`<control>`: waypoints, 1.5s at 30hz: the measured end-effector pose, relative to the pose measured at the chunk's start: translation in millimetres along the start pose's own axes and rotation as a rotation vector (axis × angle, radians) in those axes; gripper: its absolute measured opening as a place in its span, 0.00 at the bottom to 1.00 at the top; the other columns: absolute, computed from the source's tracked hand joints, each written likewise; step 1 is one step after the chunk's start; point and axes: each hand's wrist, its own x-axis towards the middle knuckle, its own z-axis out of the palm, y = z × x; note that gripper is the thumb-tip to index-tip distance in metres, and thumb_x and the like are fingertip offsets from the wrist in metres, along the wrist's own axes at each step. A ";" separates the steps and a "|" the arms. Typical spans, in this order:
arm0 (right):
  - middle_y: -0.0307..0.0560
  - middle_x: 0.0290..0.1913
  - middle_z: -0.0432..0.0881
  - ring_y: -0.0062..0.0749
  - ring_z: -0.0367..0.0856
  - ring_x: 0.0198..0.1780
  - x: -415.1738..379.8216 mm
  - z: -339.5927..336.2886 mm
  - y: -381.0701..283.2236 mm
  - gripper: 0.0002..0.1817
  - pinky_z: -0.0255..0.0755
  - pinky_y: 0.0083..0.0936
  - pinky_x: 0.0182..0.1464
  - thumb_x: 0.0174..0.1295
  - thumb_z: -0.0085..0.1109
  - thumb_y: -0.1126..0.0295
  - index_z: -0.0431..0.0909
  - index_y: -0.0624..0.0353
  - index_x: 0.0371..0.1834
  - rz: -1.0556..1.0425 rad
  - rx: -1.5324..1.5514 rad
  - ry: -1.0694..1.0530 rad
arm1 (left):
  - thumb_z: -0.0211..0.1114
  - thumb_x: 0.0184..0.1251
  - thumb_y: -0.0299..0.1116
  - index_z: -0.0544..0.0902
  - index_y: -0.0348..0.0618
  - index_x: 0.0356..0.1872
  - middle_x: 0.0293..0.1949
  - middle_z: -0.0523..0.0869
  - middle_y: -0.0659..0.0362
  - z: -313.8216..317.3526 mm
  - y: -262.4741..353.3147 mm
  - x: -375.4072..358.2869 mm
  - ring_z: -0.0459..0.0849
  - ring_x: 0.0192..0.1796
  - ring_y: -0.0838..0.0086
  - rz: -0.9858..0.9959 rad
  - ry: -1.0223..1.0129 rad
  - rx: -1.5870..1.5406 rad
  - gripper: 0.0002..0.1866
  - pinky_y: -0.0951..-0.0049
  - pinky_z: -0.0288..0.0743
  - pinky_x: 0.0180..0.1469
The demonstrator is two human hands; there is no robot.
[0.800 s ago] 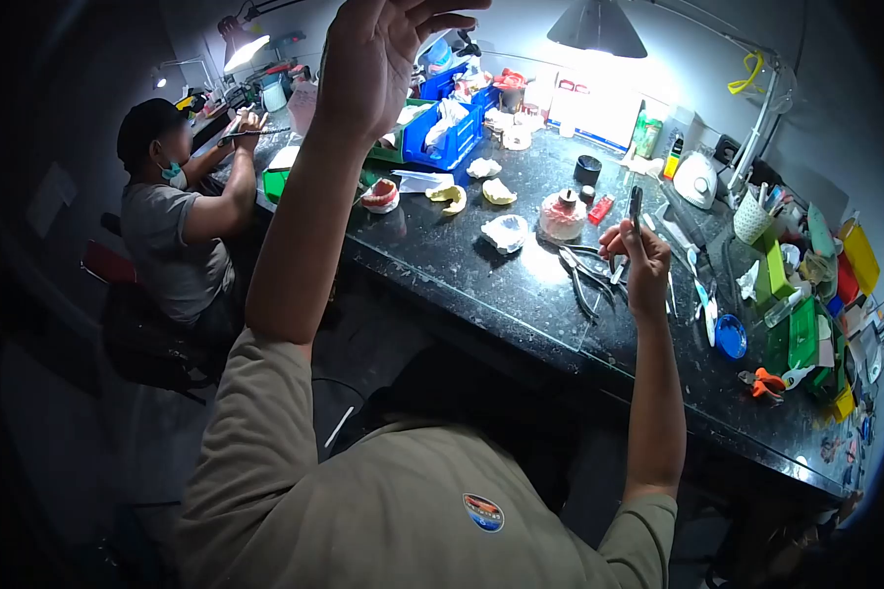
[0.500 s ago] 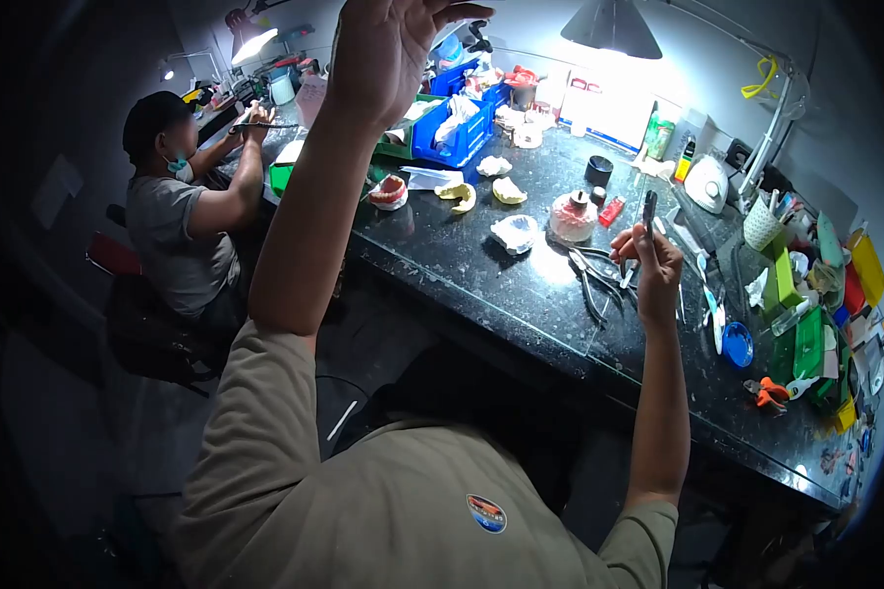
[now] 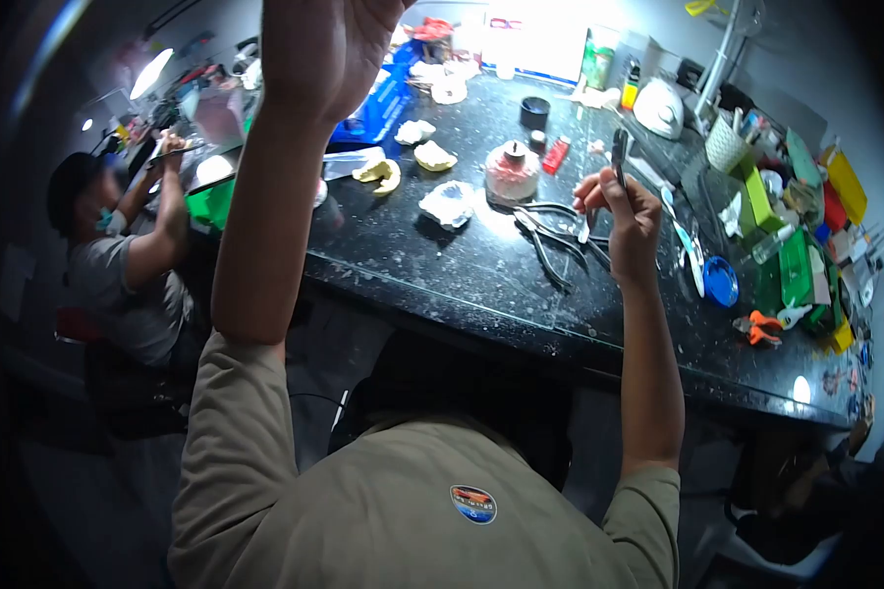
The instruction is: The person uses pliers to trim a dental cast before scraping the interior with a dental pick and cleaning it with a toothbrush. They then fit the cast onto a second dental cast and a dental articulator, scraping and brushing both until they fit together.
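Note:
My left hand is raised high at the top of the view, its palm and wrist showing. The fingers are cut off by the frame edge, so their pose and anything in them are hidden. Above the bench, my right hand is closed round a slim dark-handled tool held upright, with a pale flat tip that seems to show below the fingers. Pliers lie on the bench just left of that hand. Beyond them stand a pink-stained round burner and a red lighter.
Plaster pieces and yellowish dental moulds lie on the dark bench. Blue bins stand behind my left arm. At right are a toothbrush, a blue lid and orange-handled cutters. A co-worker sits at left.
The camera view has shifted, so the bench items sit further left and mostly higher. My left hand's fingers have left the frame at the top. The right hand still grips the tool.

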 end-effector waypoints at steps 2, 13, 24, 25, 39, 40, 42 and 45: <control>0.47 0.29 0.82 0.24 0.79 0.30 0.7 -1.5 -0.4 0.23 0.72 0.22 0.36 0.72 0.50 0.61 0.77 0.65 0.21 0.009 -0.003 0.014 | 0.33 0.78 0.55 0.74 0.28 0.58 0.51 0.83 0.42 3.1 -15.4 -0.7 0.83 0.52 0.59 -0.042 -0.024 -0.081 0.36 0.62 0.76 0.56; 0.55 0.31 0.82 0.32 0.78 0.32 7.3 -16.4 7.9 0.22 0.73 0.28 0.42 0.73 0.47 0.63 0.74 0.66 0.22 0.058 -0.070 0.099 | 0.39 0.76 0.58 0.77 0.34 0.55 0.48 0.85 0.45 -27.7 -105.7 -34.6 0.84 0.48 0.64 -0.152 0.020 0.022 0.34 0.65 0.76 0.54; 0.46 0.30 0.79 0.29 0.79 0.33 43.8 -39.1 32.6 0.13 0.71 0.28 0.40 0.70 0.51 0.63 0.74 0.59 0.30 0.283 0.027 0.053 | 0.47 0.76 0.52 0.76 0.38 0.53 0.43 0.85 0.55 -87.1 -154.2 -114.8 0.82 0.44 0.72 -0.583 0.263 0.446 0.26 0.72 0.73 0.48; 0.43 0.32 0.79 0.27 0.78 0.33 33.9 -33.1 37.2 0.11 0.71 0.26 0.39 0.69 0.53 0.64 0.77 0.61 0.36 0.338 0.052 0.094 | 0.45 0.77 0.53 0.76 0.37 0.54 0.43 0.85 0.54 -89.1 -155.3 -118.4 0.82 0.44 0.72 -0.564 0.205 0.421 0.27 0.72 0.73 0.48; 0.36 0.21 0.70 0.21 0.67 0.24 11.5 -0.1 30.5 0.28 0.65 0.21 0.28 0.41 0.83 0.58 0.66 0.57 0.22 0.382 -0.747 -0.302 | 0.60 0.73 0.39 0.75 0.44 0.60 0.52 0.81 0.57 -109.9 -156.4 -134.4 0.79 0.57 0.75 -0.864 -0.384 0.497 0.19 0.75 0.71 0.59; 0.40 0.20 0.69 0.24 0.67 0.24 10.8 -0.4 32.5 0.30 0.66 0.23 0.28 0.37 0.84 0.57 0.66 0.58 0.23 0.403 -0.775 -0.292 | 0.60 0.73 0.40 0.76 0.43 0.59 0.49 0.82 0.58 -105.0 -154.9 -136.6 0.79 0.53 0.77 -0.818 -0.419 0.567 0.19 0.77 0.71 0.57; 0.41 0.20 0.69 0.25 0.68 0.24 11.4 -0.3 33.0 0.30 0.66 0.24 0.28 0.37 0.84 0.57 0.66 0.58 0.24 0.389 -0.852 -0.285 | 0.62 0.70 0.39 0.78 0.42 0.57 0.45 0.84 0.57 -102.0 -149.6 -135.7 0.79 0.42 0.78 -0.794 -0.469 0.704 0.18 0.78 0.73 0.47; 0.42 0.20 0.69 0.27 0.67 0.23 10.6 -1.2 33.8 0.31 0.66 0.25 0.28 0.36 0.84 0.56 0.66 0.58 0.24 0.353 -0.894 -0.252 | 0.65 0.67 0.39 0.80 0.41 0.55 0.43 0.86 0.55 -101.7 -144.1 -133.7 0.79 0.37 0.76 -0.792 -0.475 0.780 0.19 0.77 0.75 0.41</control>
